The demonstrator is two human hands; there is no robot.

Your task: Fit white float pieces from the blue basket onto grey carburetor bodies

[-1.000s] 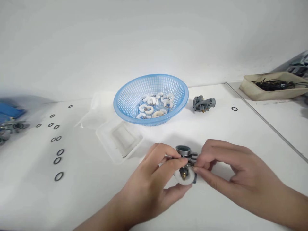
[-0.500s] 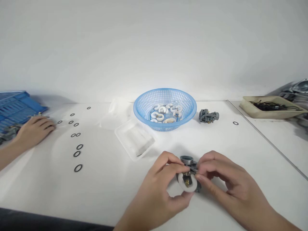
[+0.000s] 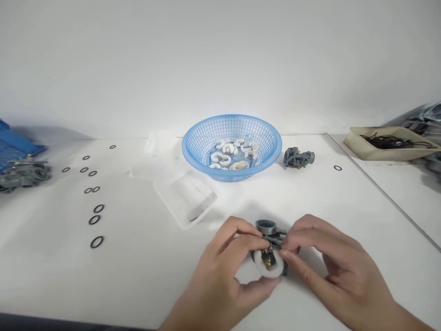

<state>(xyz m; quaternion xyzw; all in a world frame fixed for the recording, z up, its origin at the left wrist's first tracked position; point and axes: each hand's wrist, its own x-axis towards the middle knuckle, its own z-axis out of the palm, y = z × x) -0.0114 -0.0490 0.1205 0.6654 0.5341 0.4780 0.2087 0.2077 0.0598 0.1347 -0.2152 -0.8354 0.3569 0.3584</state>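
Observation:
Between my hands, low in the view, is a grey metal carburetor body (image 3: 266, 226) with a round opening facing up. A white C-shaped float (image 3: 270, 271) lies against its near side, around a brass part. My left hand (image 3: 230, 271) grips the body and float, fingers on top and thumb under the float. At the right side my right hand (image 3: 327, 262) pinches with thumb and fingertips beside the float's upper edge. Whatever small thing sits in that pinch is hidden.
Behind stands a blue basket (image 3: 193, 158) of white floats, with a white tray (image 3: 172, 202) at its left. Another carburetor (image 3: 298, 158) is right of the basket. Black rings (image 3: 97, 242) lie left. A cream tray (image 3: 372, 154) holds black parts. More carburetors (image 3: 25, 174) sit far left.
The other person's hand at the far left has left the view, uncovering the grey parts there. The view has shifted slightly. My hands keep nearly the same hold.

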